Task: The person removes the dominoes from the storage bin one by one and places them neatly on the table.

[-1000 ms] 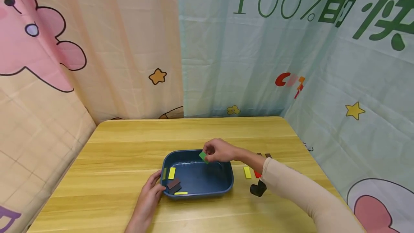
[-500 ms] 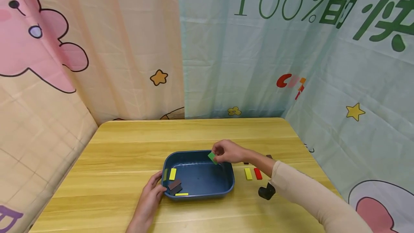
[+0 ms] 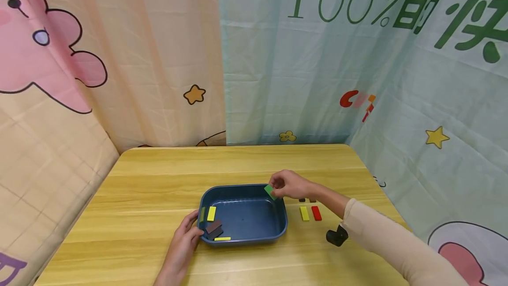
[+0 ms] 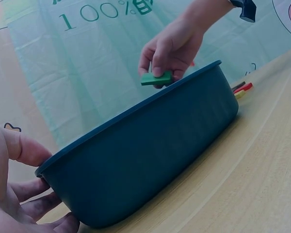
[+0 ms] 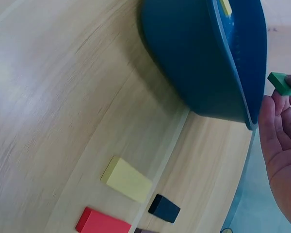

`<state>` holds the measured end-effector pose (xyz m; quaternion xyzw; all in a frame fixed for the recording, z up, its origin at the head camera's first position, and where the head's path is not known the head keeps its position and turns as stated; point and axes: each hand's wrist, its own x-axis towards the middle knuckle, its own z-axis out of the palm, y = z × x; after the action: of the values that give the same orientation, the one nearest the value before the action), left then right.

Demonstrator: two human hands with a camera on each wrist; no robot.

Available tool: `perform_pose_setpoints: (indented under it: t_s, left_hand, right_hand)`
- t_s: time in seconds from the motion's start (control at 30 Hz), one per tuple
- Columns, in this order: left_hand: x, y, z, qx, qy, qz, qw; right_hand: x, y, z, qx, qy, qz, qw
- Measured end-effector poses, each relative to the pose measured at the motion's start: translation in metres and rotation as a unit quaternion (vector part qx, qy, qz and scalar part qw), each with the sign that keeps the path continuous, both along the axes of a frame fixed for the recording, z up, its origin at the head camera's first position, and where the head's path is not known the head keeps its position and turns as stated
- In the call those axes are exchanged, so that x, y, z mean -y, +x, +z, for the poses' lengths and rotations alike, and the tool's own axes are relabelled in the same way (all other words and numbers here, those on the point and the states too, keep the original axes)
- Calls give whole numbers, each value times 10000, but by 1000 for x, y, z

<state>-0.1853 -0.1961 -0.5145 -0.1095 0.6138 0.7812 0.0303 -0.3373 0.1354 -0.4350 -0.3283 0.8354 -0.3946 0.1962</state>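
Note:
My right hand (image 3: 291, 184) pinches a small green block (image 3: 270, 192) between thumb and fingertips. It holds the block over the far right corner of a dark blue plastic tub (image 3: 248, 220). In the left wrist view the green block (image 4: 155, 79) shows above the tub's rim, flat and tilted slightly. My left hand (image 3: 180, 237) grips the tub's left end, thumb at the rim and fingers below it on the outer wall. Inside the tub's left side lie a yellow block (image 3: 211, 213), a brown block (image 3: 214, 226), a black block (image 3: 216, 233) and another yellow block (image 3: 222, 238).
Right of the tub, on the wooden table (image 3: 119, 215), lie a yellow block (image 3: 304, 213) and a red block (image 3: 316, 213). Behind them are a black block (image 5: 164, 208) and a brown one, partly under my right forearm. Printed curtains (image 3: 258, 78) enclose the table's back and sides.
My right hand has moved right with the green block, from over the tub's middle back to its far right corner. The left hand and the tub stay put.

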Motion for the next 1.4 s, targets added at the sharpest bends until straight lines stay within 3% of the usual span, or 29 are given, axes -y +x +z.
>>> perform_pose_setpoints:
  t_s: [0.4,0.63,0.8,1.0,1.4]
  left_hand:
    - [2,0,3,8,-5,6,10000]
    - [2,-1,1,56,-30,-40,10000]
    - [0,0,0,47,-44,-42,10000]
    - [-2,1,0,31,-34,-47,10000]
    - [0,-1,1,-46,6,5,10000]
  right_hand:
    - [-27,-1,-2,163,108,-176,9997]
    - [-49,3,-6,352,-96,-401,9985]
    - [-71,7,-13,590,-148,-766,9952]
    - [-93,11,-23,918,-261,-916,9912]
    - [-126,17,-44,1036,-292,-1233,9865]
